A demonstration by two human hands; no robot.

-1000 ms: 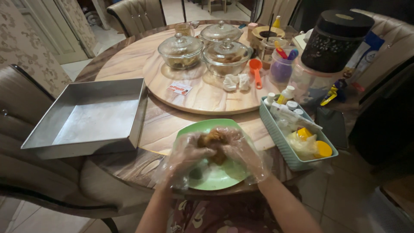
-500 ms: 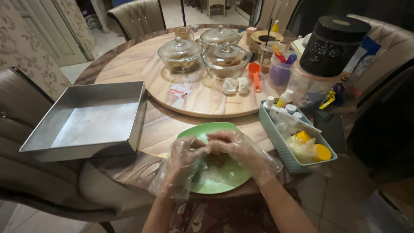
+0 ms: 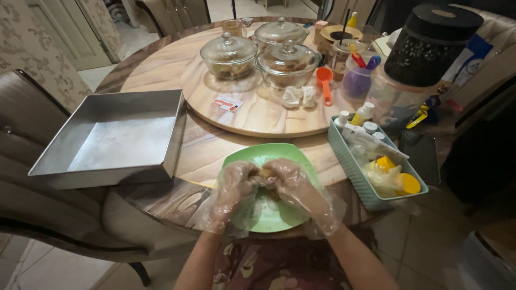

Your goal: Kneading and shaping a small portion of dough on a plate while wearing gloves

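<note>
Both gloved hands, left hand [image 3: 235,188] and right hand [image 3: 294,185], grip closed around a brown lump [image 3: 265,174] above the green plate [image 3: 269,215]

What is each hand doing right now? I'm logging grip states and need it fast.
Left hand: in a clear glove, closed around the brownish lump of food over the green plate.
Right hand: gloved, closed on the same lump.
</note>
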